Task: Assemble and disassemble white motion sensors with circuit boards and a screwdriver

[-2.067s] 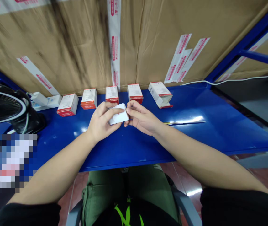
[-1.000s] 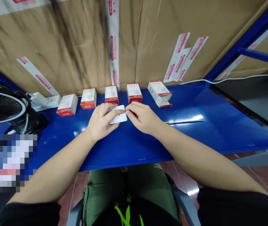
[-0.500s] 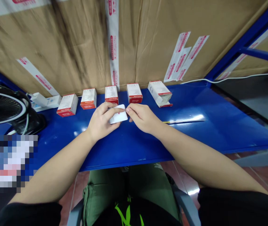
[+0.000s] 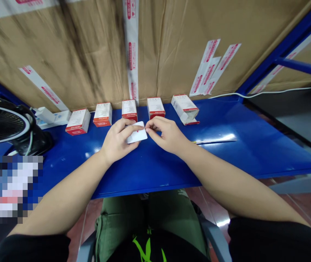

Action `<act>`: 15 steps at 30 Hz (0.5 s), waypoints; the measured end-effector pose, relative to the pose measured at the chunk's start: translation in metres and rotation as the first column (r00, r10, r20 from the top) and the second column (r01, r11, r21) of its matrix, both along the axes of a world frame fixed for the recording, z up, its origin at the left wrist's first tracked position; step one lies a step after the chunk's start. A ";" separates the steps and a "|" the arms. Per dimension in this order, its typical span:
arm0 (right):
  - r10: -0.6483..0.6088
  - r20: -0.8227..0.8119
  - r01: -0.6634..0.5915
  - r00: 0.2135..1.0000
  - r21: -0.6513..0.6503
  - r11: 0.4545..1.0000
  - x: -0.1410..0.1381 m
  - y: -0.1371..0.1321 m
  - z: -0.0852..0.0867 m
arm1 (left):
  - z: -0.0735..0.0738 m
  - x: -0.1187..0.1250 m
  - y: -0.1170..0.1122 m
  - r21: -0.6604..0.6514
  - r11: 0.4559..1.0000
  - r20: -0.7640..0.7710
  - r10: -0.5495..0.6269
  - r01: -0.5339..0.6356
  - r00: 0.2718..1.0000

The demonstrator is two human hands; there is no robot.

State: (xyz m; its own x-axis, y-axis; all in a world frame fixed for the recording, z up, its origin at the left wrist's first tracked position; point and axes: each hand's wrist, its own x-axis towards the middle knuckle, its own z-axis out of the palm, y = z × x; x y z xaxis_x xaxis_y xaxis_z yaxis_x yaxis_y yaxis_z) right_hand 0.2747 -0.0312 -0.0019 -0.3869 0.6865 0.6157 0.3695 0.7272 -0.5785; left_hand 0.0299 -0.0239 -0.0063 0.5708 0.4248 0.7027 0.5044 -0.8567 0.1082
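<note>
My left hand (image 4: 119,140) is wrapped round a flat white device with rounded corners (image 4: 139,136), its index finger lying across the top near a small red mark. At the device's right end is my right hand (image 4: 167,134), thumb and index finger pinched close to the edge. Whatever sits between those fingertips is too small to make out. Just behind the hands stand two red-and-white cartons, one (image 4: 129,108) beyond my left hand and one (image 4: 155,106) beyond my right.
Two more cartons (image 4: 78,122) (image 4: 102,114) stand to the left. An open-ended carton (image 4: 185,108) lies at right. A thin dark rod (image 4: 215,141) rests beyond my right forearm. A black fan (image 4: 2,122) and white power strip (image 4: 59,118) occupy the left. Cardboard (image 4: 95,47) backs the blue table (image 4: 144,171).
My right hand's fingers have shifted slightly, the knuckles rising and the curl opening a little at the device's right edge. My left hand and the device stay almost in place.
</note>
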 end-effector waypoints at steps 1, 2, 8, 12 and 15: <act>-0.008 0.014 0.008 1.000 0.002 1.000 0.000 0.000 0.000 | 0.000 0.000 0.000 0.009 1.000 -0.009 0.009 -0.009 1.000; -0.019 0.029 0.019 0.999 0.001 1.000 0.000 0.000 0.000 | 0.000 0.000 0.000 0.023 1.000 -0.014 0.017 -0.017 1.000; -0.024 0.100 0.024 0.995 -0.004 1.000 -0.005 -0.004 0.001 | -0.002 0.002 0.000 0.124 0.990 -0.050 0.070 -0.063 0.996; -0.031 0.077 0.030 0.997 0.011 0.999 -0.008 -0.007 0.002 | -0.005 0.003 -0.001 0.160 0.983 -0.065 0.103 -0.091 0.993; -0.047 0.033 0.049 0.998 -0.063 0.997 -0.011 -0.009 0.004 | -0.007 0.005 -0.002 0.189 0.975 -0.082 0.132 -0.115 0.988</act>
State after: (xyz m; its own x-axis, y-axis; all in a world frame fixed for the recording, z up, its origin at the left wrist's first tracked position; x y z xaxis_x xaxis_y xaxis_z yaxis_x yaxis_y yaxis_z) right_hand 0.2639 -0.0404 0.0016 -0.3709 0.7423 0.5580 0.4214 0.6700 -0.6111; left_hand 0.0344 -0.0264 -0.0134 0.5889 0.3649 0.7212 0.6078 -0.7881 -0.0976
